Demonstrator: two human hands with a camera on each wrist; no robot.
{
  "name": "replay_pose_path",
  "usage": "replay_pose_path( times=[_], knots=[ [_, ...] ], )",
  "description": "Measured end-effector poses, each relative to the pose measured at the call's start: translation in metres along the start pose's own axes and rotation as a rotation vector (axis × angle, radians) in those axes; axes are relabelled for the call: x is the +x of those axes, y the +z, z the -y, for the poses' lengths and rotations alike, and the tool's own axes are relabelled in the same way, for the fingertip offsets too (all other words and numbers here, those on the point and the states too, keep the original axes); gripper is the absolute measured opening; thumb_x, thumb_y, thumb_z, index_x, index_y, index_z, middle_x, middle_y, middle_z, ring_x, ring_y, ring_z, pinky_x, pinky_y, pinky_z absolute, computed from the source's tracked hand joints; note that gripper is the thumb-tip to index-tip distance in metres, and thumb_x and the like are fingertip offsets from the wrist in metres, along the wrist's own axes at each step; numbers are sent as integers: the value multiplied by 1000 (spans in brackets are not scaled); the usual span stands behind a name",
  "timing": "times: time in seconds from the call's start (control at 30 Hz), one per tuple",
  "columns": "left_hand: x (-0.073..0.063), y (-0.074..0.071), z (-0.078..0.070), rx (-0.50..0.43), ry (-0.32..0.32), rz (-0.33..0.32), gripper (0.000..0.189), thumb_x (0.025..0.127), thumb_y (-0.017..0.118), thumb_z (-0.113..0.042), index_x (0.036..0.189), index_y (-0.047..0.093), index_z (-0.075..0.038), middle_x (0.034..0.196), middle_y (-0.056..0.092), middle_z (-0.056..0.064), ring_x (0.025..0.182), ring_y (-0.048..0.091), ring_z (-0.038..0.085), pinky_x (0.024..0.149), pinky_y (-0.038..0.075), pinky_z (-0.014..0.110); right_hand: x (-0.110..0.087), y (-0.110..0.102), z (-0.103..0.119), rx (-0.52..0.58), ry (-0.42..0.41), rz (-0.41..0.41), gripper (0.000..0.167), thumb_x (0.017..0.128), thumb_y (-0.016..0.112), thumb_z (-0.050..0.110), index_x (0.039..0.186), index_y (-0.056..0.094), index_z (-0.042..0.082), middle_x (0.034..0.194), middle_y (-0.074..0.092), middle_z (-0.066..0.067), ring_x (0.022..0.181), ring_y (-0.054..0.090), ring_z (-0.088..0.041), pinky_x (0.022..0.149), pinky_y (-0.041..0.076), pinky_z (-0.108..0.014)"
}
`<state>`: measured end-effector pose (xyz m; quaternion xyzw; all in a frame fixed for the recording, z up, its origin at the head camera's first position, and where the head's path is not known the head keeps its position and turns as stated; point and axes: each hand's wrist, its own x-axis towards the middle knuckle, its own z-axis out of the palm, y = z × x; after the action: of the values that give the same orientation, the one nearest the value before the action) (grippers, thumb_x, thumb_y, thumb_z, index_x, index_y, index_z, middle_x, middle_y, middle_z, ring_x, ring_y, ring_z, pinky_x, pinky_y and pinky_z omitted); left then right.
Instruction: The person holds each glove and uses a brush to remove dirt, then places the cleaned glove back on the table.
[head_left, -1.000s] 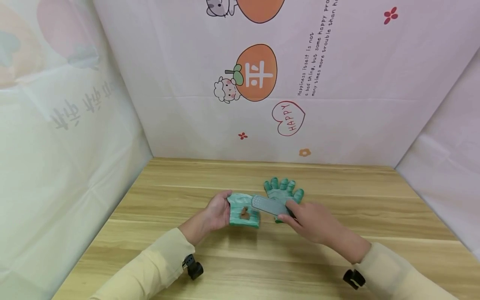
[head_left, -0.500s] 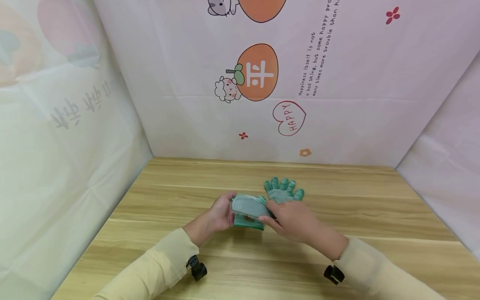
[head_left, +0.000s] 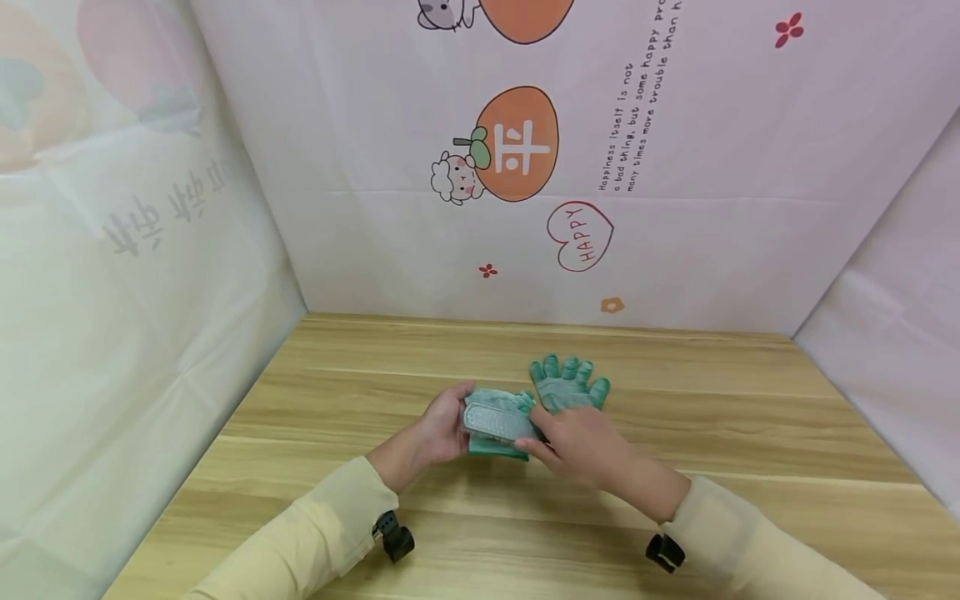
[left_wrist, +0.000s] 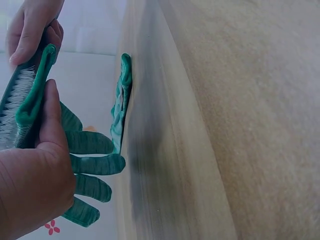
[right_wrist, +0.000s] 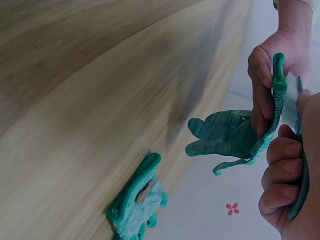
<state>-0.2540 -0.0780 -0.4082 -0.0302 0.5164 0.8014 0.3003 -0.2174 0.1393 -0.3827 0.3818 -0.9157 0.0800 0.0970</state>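
Observation:
My left hand (head_left: 442,425) grips a green and white knit glove (head_left: 497,448) from its left side, above the table. In the right wrist view the fingers support it from beneath, and the glove's own fingers (right_wrist: 230,132) dangle. My right hand (head_left: 585,446) holds a grey-green scrubbing brush (head_left: 495,422) by its handle. Its white bristles (left_wrist: 17,95) face the glove and lie against its cuff area, and the brush head covers the brown stain seen earlier. A second matching glove (head_left: 566,390) lies flat behind my right hand, with a brown mark (right_wrist: 145,192) near its cuff.
Both hands work over a wood-grain table (head_left: 360,367). A white printed cloth (head_left: 675,250) rises along its back edge, with more cloth (head_left: 217,275) at the left side. Small black cameras (head_left: 393,537) are strapped to both wrists.
My right hand has moved left, carrying the brush from the glove's right edge onto it and over the stain. In the last half second the brush has shifted slightly lower on the glove.

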Motion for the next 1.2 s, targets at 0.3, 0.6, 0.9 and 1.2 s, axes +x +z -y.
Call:
replay_pose_path(
  times=[0.3, 0.6, 0.9, 1.2],
  knots=[
    [-1, -3, 0, 14, 9, 74, 52, 105, 12, -38, 99, 53, -7, 86, 68, 4, 83, 66, 17, 82, 53, 39, -7, 0, -6, 67, 58, 59, 36, 100, 47, 48, 88, 52, 14, 56, 38, 10, 49, 39, -4, 46, 35, -24],
    [0, -6, 0, 13, 0, 36, 47, 104, 12, -37, 108, 47, -5, 93, 65, 6, 91, 63, 19, 94, 47, 45, -15, 1, -10, 53, 46, 7, 32, 99, 55, 42, 81, 50, 15, 54, 35, 11, 46, 35, -2, 42, 29, -22],
    [-1, -8, -3, 7, -1, 44, 44, 104, 12, -37, 102, 46, -8, 92, 63, 4, 89, 62, 16, 83, 51, 36, -20, 2, -13, 59, 55, -3, 33, 100, 52, 42, 81, 49, 15, 54, 35, 11, 46, 34, -3, 43, 29, -22],
    [-1, -10, -3, 0, 3, 46, 44, 104, 12, -37, 103, 45, -8, 92, 63, 5, 90, 63, 17, 82, 51, 35, -24, 2, -17, 77, 80, 32, 33, 101, 51, 42, 85, 51, 14, 56, 36, 11, 47, 33, -3, 45, 31, -23]
  ],
)
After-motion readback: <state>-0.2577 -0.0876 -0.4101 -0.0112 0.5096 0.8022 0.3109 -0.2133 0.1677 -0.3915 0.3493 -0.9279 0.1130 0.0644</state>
